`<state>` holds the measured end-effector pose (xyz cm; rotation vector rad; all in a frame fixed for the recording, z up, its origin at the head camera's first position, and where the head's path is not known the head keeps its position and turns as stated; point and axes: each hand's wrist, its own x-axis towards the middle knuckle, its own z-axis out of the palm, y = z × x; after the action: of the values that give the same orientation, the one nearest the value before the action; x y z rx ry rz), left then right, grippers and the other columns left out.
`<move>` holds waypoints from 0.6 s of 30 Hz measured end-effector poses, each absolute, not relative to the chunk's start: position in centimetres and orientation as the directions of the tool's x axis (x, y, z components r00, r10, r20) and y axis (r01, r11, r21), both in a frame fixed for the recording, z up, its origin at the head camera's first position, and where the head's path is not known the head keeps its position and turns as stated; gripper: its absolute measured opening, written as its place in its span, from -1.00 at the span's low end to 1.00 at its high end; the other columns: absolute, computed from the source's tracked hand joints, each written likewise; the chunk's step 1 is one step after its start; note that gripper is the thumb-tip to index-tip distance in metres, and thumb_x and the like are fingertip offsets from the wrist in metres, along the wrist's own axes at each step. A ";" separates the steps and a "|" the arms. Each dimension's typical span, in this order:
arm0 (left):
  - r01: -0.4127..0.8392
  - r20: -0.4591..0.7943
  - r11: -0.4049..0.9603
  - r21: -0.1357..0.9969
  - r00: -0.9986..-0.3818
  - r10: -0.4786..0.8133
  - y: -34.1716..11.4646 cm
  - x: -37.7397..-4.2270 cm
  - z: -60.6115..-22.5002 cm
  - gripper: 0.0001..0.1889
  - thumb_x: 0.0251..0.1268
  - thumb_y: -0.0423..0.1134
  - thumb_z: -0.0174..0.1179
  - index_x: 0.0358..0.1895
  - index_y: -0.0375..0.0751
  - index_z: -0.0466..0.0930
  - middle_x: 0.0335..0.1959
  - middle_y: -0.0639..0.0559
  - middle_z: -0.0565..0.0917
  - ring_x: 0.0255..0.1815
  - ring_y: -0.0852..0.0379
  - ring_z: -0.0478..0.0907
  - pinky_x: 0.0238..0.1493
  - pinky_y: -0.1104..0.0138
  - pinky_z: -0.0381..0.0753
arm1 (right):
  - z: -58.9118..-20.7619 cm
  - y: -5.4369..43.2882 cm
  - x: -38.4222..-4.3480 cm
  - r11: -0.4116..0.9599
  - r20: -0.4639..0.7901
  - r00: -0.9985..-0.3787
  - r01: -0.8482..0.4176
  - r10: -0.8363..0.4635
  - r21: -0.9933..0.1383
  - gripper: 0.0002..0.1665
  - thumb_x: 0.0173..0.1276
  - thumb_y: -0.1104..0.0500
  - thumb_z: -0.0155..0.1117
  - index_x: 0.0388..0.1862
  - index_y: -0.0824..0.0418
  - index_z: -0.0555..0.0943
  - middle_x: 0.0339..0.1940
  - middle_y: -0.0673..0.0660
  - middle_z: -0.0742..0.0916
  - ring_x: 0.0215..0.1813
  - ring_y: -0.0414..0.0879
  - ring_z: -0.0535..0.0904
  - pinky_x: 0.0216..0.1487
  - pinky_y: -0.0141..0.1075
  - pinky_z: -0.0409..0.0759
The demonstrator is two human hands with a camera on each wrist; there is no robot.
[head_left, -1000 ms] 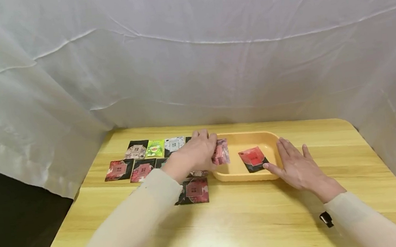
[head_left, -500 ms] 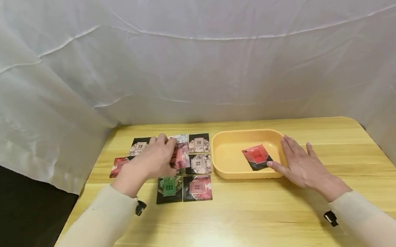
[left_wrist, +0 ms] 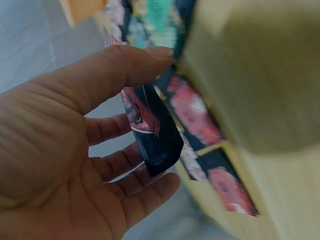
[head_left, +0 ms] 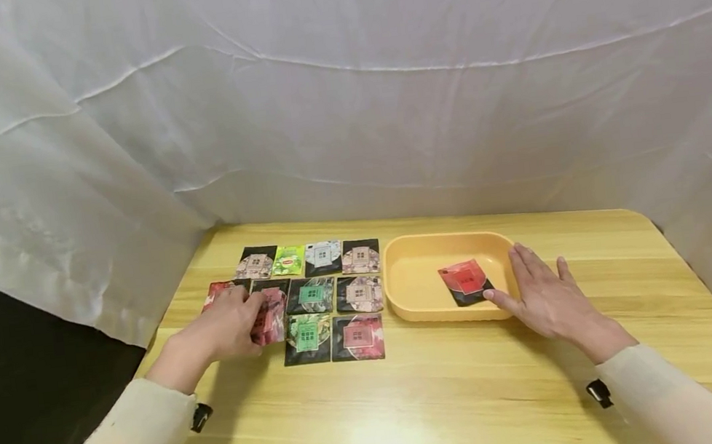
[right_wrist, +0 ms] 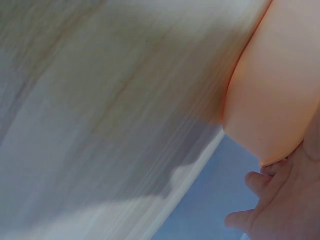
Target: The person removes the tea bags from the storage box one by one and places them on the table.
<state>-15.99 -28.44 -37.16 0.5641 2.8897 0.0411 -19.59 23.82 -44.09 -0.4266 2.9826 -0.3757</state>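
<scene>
My left hand (head_left: 226, 328) pinches a pink and black tea bag sachet (head_left: 271, 318) between thumb and fingers, over the left end of the laid-out sachets. In the left wrist view the held sachet (left_wrist: 156, 127) tilts, its dark corner past the fingers. Close by lie a red sachet (head_left: 226, 286), partly hidden by the hand, and a green and black one (head_left: 310, 295). My right hand (head_left: 550, 302) rests with straight fingers along the right side of a yellow tray (head_left: 412, 285), thumb over its rim. One red and black sachet (head_left: 466, 279) lies in the tray.
Behind runs a row with a pale pink sachet (head_left: 255, 264), a green Lipton sachet (head_left: 288, 261) and a white one (head_left: 323, 256). In front lie a green sachet (head_left: 307, 337) and a pink one (head_left: 357, 337). A grey curtain (head_left: 386, 138) closes off the table's back.
My left hand has moved left, from the tray's left side to the left end of the sachets, carrying the pink sachet. The right hand stays at the tray.
</scene>
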 end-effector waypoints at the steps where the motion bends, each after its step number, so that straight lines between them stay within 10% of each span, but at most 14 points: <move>1: 0.359 -0.208 0.931 0.067 -0.908 0.365 -28.6 -15.8 -37.4 -0.05 -0.03 -0.12 0.66 0.44 -0.40 0.39 -0.02 -0.34 0.51 0.02 -0.26 0.48 0.11 -0.16 0.65 | -44.1 23.8 -19.6 0.930 -0.068 -0.955 -0.263 -0.289 -0.258 0.29 0.57 -0.54 -0.18 0.71 0.46 -0.21 0.75 0.45 -0.06 0.72 0.46 -0.11 0.55 0.57 -0.32; 8: 0.270 -0.331 0.960 0.078 -0.901 0.281 -29.2 -15.6 -39.1 0.09 0.03 -0.14 0.65 0.59 -0.44 0.21 0.50 -0.77 0.11 0.53 -0.71 0.10 0.40 -0.40 0.41 | -44.3 24.0 -19.5 0.929 -0.061 -0.955 -0.266 -0.290 -0.256 0.29 0.57 -0.53 -0.16 0.71 0.47 -0.19 0.75 0.46 -0.05 0.71 0.47 -0.09 0.55 0.58 -0.31; 18: 0.249 -0.390 0.966 0.070 -0.884 0.256 -29.0 -15.6 -40.0 0.05 0.02 -0.20 0.65 0.57 -0.44 0.24 0.49 -0.65 0.26 0.54 -0.62 0.19 0.41 -0.33 0.45 | -44.3 23.9 -19.5 0.929 -0.060 -0.955 -0.267 -0.291 -0.255 0.28 0.57 -0.53 -0.16 0.71 0.47 -0.19 0.75 0.44 -0.06 0.71 0.46 -0.08 0.55 0.58 -0.29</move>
<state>-15.57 -28.96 -39.95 0.3635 2.7101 0.0245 -19.53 23.86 -44.29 -0.4334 2.9904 -0.3753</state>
